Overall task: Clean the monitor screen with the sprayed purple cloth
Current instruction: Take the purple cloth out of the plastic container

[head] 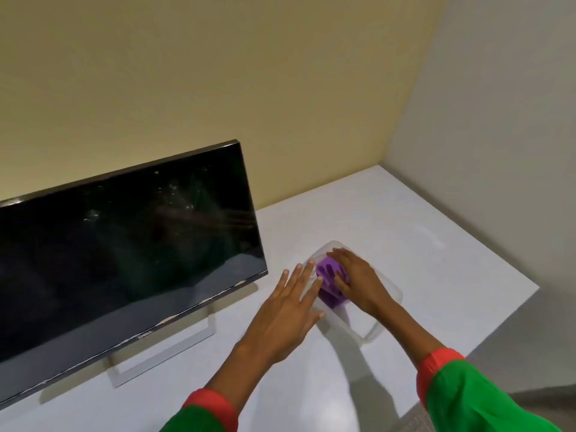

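Note:
A black monitor [124, 254] stands on a white table [405, 219] at the left, its dark screen dotted with specks and smears. To its right sits a clear plastic container [377, 325] with a folded purple cloth [327, 272] inside. My right hand [358, 275] reaches into the container, fingers lying on the cloth; whether they grip it I cannot tell. My left hand [286, 316] rests against the container's near-left wall with fingers spread, touching its rim.
The monitor's silver stand [165, 353] rests on the table under the screen. A yellow wall runs behind, a grey wall at the right. The table's right edge [498, 328] drops off close to the container.

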A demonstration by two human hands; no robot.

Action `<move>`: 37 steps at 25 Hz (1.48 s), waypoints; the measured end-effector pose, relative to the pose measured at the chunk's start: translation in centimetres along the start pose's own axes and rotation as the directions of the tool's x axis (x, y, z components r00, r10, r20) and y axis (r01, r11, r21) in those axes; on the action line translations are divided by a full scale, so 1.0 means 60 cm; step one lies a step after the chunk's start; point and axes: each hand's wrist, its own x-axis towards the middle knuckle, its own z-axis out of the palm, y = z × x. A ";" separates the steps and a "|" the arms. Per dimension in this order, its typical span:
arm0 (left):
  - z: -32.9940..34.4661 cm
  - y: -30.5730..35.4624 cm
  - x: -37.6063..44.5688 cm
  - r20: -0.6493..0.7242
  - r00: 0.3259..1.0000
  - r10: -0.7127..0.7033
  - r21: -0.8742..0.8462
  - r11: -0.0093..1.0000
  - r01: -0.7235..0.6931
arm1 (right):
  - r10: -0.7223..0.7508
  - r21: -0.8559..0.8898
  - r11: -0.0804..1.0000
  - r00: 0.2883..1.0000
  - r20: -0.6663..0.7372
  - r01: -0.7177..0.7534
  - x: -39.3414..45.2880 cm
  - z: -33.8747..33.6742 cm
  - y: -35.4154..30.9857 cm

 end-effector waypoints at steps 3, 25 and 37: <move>0.036 0.019 0.048 0.075 0.996 -0.056 0.036 0.998 0.054 | -0.079 -0.157 0.983 0.992 0.098 0.093 0.024 0.020 0.048; 0.168 0.026 0.235 0.370 0.877 -0.306 0.405 0.903 0.144 | -0.116 -0.227 0.956 0.951 0.286 0.185 0.071 0.109 0.145; 0.069 0.041 0.155 -0.132 0.964 0.232 0.269 0.944 -0.190 | 0.005 0.128 0.992 0.999 -0.035 0.000 -0.020 -0.039 0.080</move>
